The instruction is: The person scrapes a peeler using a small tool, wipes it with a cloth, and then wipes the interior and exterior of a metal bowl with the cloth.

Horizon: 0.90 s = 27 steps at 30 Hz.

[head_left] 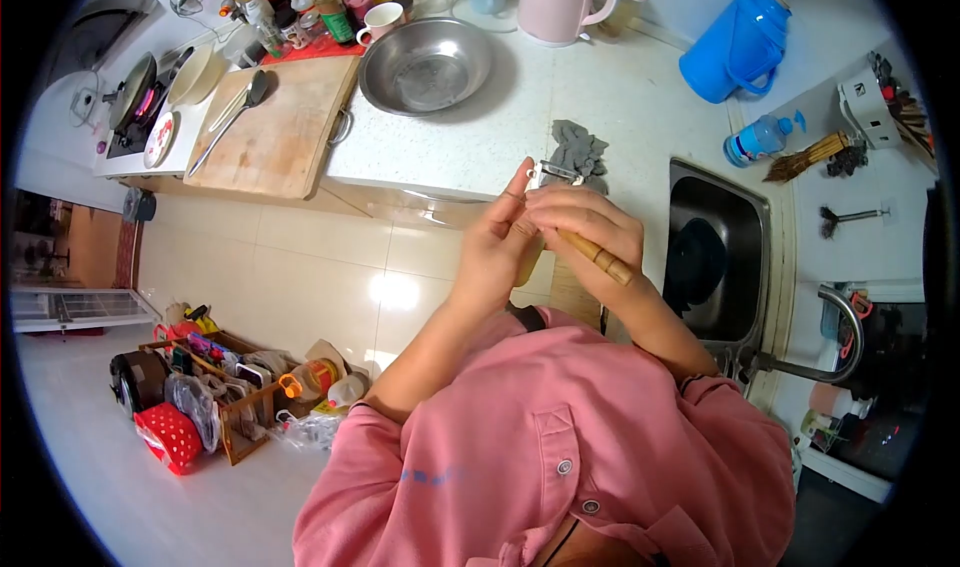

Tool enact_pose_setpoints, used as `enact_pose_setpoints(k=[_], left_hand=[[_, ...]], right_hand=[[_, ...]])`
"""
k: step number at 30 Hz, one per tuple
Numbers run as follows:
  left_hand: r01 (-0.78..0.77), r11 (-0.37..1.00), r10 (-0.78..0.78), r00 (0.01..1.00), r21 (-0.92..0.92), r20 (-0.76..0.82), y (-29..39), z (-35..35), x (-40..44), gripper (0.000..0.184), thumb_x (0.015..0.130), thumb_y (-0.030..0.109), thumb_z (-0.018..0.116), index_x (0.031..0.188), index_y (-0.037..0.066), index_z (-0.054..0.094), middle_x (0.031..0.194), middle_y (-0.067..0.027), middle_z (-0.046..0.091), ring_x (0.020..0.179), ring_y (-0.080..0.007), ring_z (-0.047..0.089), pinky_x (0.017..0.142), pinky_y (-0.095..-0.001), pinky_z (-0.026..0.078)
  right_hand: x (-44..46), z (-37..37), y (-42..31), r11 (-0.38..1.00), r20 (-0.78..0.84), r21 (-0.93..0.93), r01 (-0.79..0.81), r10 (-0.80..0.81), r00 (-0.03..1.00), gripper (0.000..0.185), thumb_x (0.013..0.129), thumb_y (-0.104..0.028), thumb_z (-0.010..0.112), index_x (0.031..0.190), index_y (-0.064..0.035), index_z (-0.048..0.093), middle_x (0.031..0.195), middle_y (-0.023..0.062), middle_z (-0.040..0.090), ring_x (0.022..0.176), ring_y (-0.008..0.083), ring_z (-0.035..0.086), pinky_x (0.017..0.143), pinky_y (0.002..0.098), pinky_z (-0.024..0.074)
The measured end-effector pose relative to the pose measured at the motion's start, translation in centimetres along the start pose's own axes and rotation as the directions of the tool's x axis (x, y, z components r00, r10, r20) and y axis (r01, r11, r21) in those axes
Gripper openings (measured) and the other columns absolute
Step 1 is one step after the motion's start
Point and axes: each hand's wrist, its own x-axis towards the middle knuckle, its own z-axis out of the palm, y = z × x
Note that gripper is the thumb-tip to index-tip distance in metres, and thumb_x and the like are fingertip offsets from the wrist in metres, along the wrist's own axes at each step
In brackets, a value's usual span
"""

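Both hands at the counter's front edge, left of the sink. The right hand has its grip wrapped over a bamboo-handled tool; the left hand grasps a yellowish piece, mostly hidden by fingers, held below the tool's pale metal head. Whether the 2 objects touch cannot be told.

Hazards, as judged: the head sits close to the left thumb and index fingertip, so a skidding stroke could nick them. If the piece is slick, a loosened left grip could drop it past the counter's edge onto the floor. The grey cloth, just beyond the head, could snag on it. The steel basin stands well apart, near the right edge of the cutting board; shed scraps would more likely miss it.

Containers: the basin shows its grey metal floor. The sink holds 1 dark round object, too dim to identify. At the counter's left end, a plate carries red and white bits, near a cream bowl of unclear contents. 1 mug stands behind the basin. On the floor, a wooden crate holds bagged goods.
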Motion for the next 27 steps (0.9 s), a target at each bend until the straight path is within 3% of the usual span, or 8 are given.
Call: enact_pose_setpoints(k=[4, 7, 13, 14, 16, 22, 27], left_hand=[[0.02, 0.996, -0.022, 0.999, -0.083, -0.024, -0.2, -0.1, 0.0, 0.053, 0.095, -0.001, 0.049, 0.145, 0.008, 0.036, 0.116, -0.0039, 0.06, 0.102, -0.0098, 0.054, 0.095, -0.0249, 0.042], [0.028, 0.999, -0.029, 0.999, -0.042, -0.019, 0.3, 0.4, 0.2, 0.052, 0.098, 0.002, 0.047, 0.147, 0.007, 0.031, 0.105, -0.0011, 0.054, 0.091, -0.0091, 0.051, 0.077, -0.0265, 0.05], [0.056, 0.997, -0.056, 0.998, -0.047, -0.001, -0.1, 0.2, 0.2, 0.052, 0.098, 0.001, 0.047, 0.147, 0.008, 0.031, 0.121, -0.0038, 0.052, 0.1, -0.0096, 0.051, 0.08, -0.0275, 0.051], [0.046, 0.998, -0.047, 0.999, -0.045, -0.008, -0.1, 0.3, 0.2, 0.052, 0.097, 0.001, 0.048, 0.146, 0.008, 0.033, 0.116, -0.0022, 0.053, 0.097, -0.0092, 0.052, 0.081, -0.029, 0.053], [0.025, 0.999, -0.026, 0.999, -0.04, -0.021, -0.2, 0.4, 0.3, 0.051, 0.095, 0.001, 0.049, 0.144, 0.009, 0.037, 0.104, 0.0009, 0.055, 0.091, -0.0085, 0.055, 0.082, -0.032, 0.057], [0.012, 1.0, -0.012, 0.999, 0.014, -0.036, -0.4, 0.3, 0.3, 0.05, 0.095, 0.001, 0.05, 0.143, 0.008, 0.039, 0.12, -0.0032, 0.056, 0.101, -0.0114, 0.058, 0.083, -0.0318, 0.056], [0.047, 0.999, -0.048, 0.997, -0.027, -0.055, -0.4, 0.4, 0.3, 0.049, 0.096, 0.001, 0.05, 0.144, 0.005, 0.037, 0.124, -0.0051, 0.055, 0.096, -0.0089, 0.054, 0.081, -0.028, 0.052]], right_hand=[[-0.5, -0.1, -0.4, 0.992, -0.04, 0.052, -0.113, 0.115, 0.993, 0.02, 0.077, 0.007, 0.067, 0.096, -0.0001, 0.064, 0.096, 0.0131, 0.067, 0.088, 0.0256, 0.067, 0.077, 0.0325, 0.0545], [-0.7, -0.2, -0.1, 0.978, -0.085, 0.089, -0.191, 0.199, 0.976, 0.019, 0.08, 0.007, 0.065, 0.098, -0.0005, 0.062, 0.097, 0.0134, 0.066, 0.086, 0.0236, 0.067, 0.075, 0.0327, 0.0552], [-0.5, 0.4, -0.2, 0.927, -0.183, 0.234, -0.294, 0.339, 0.923, 0.015, 0.085, 0.005, 0.063, 0.1, -0.0003, 0.061, 0.099, 0.0122, 0.065, 0.086, 0.0193, 0.066, 0.073, 0.0299, 0.0544], [-0.6, 0.6, -0.1, 0.909, -0.19, 0.262, -0.324, 0.378, 0.906, 0.015, 0.086, 0.004, 0.063, 0.1, -0.0002, 0.061, 0.099, 0.0119, 0.064, 0.086, 0.0187, 0.065, 0.073, 0.0292, 0.054], [-1.0, 0.5, 0.6, 0.931, -0.195, 0.195, -0.308, 0.345, 0.918, 0.015, 0.085, 0.004, 0.063, 0.099, -0.0003, 0.062, 0.097, 0.0117, 0.065, 0.086, 0.0192, 0.065, 0.073, 0.0292, 0.0534], [-1.0, 0.4, 0.9, 0.944, -0.208, 0.138, -0.3, 0.324, 0.923, 0.014, 0.084, 0.004, 0.065, 0.096, -0.0007, 0.062, 0.094, 0.0112, 0.065, 0.087, 0.0215, 0.065, 0.076, 0.0297, 0.0516], [-0.9, 0.5, 0.8, 0.953, -0.218, 0.123, -0.278, 0.3, 0.929, 0.014, 0.082, 0.005, 0.066, 0.094, -0.0009, 0.062, 0.093, 0.0114, 0.066, 0.087, 0.0222, 0.065, 0.077, 0.0307, 0.052]])
